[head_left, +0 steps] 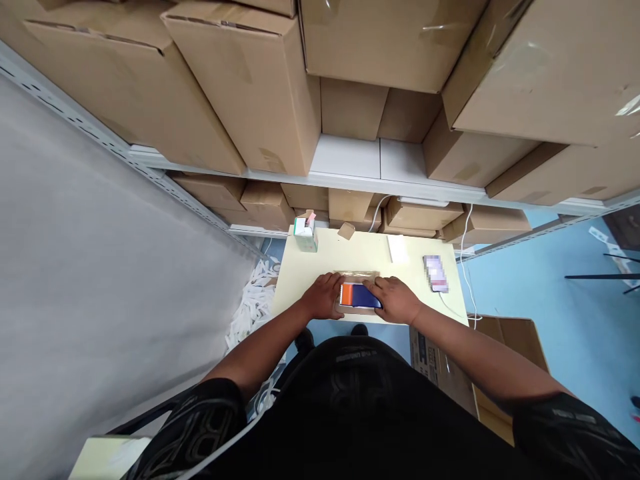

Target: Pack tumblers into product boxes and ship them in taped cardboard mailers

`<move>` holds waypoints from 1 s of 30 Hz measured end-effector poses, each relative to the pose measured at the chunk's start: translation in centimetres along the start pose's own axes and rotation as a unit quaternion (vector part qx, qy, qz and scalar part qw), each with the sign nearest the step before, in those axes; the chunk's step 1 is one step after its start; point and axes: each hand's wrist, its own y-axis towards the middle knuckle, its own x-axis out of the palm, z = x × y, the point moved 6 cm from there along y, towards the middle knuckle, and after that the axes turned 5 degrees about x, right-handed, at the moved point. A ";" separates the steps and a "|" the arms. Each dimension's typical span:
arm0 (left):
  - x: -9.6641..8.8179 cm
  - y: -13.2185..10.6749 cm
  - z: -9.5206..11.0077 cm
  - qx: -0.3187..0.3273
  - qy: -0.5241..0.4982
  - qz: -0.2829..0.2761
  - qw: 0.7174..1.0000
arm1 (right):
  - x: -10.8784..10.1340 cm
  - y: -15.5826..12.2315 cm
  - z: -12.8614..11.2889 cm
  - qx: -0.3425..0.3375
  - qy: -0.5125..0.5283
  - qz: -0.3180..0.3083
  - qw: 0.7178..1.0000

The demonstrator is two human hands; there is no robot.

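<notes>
Lying flat, the orange-and-blue pack (360, 295) is pinched endwise by left hand (325, 297) and right hand (399, 301).

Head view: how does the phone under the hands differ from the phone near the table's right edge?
The phone under the hands lies crosswise; the phone near the right edge lies lengthwise. The first screen shows orange and blue; the second is pale and blurred. The left hand and right hand rest on the first; the second lies untouched, a white cable at its near end. Both lie screen up on the pale yellow table.
</notes>
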 end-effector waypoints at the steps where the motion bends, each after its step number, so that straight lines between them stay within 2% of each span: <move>1: -0.1 -0.4 -0.4 -0.004 0.005 0.008 1.000 | 0.2 0.0 -0.1 -0.004 -0.002 0.000 1.000; 3: -0.5 -1.1 -1.2 -0.011 0.018 0.014 1.000 | 0.5 0.3 -0.5 -0.014 -0.008 0.002 1.000; 7: -1.1 -1.5 -2.1 -0.021 0.041 -0.012 0.999 | 0.8 1.3 -0.8 -0.024 -0.014 0.002 1.000; 11: -1.1 -1.3 -2.3 -0.015 0.054 -0.027 0.998 | 0.8 0.8 0.9 -0.011 -0.010 -0.010 1.000; 14: -1.0 -1.4 -2.5 -0.011 0.057 -0.029 0.998 | 0.7 -1.4 4.1 0.013 -0.021 -0.012 1.000; 18: -0.8 -1.6 -2.9 -0.011 0.064 -0.030 0.997 | 1.0 -6.8 10.0 0.062 -0.044 -0.007 0.997; 21: -0.4 -1.6 -2.9 -0.001 0.104 -0.057 0.993 | 1.8 -10.6 14.0 0.079 -0.063 0.007 0.995; 23: -0.2 -1.6 -2.8 0.001 0.129 -0.071 0.989 | 2.7 -12.1 15.7 0.074 -0.076 0.020 0.994; 26: 0.0 -1.4 -2.8 -0.002 0.143 -0.078 0.987 | 4.3 -11.9 16.5 0.075 -0.090 0.013 0.993; 30: 0.1 -1.3 -2.9 -0.007 0.134 -0.078 0.988 | 6.5 -8.6 15.5 0.105 -0.082 -0.043 0.990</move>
